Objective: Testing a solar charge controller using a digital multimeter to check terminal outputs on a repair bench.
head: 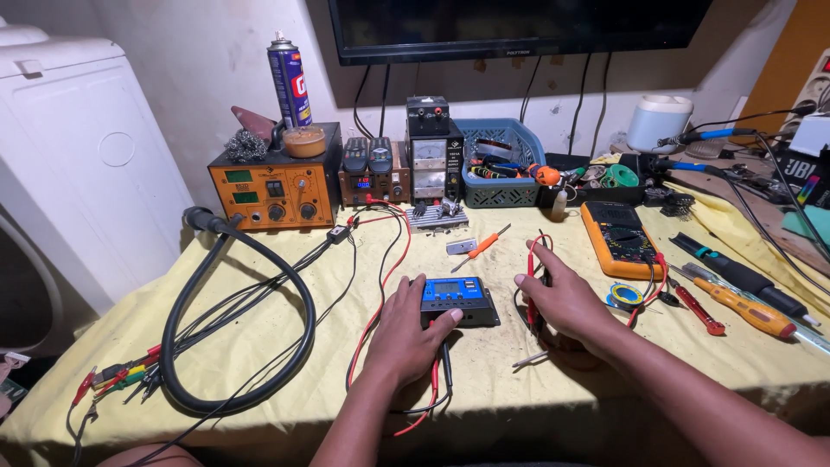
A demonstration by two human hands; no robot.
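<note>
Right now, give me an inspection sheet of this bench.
Surface: table under a stained yellow cloth, crowded along the back.
Job's things: small blue controller module with a lit display, lying flat mid-table.
Clutter: orange multimeter, orange-handled screwdriver, small screwdriver, blue basket of parts, spray can.
Hands: left hand rests on the module's left edge; right hand lies over the red and black test leads beside it.
Cables: thick black hose looped at left; thin red and black wires run from the bench power supply to the module.
Surroundings: orange soldering station, wall-mounted screen, white appliance at left.
</note>
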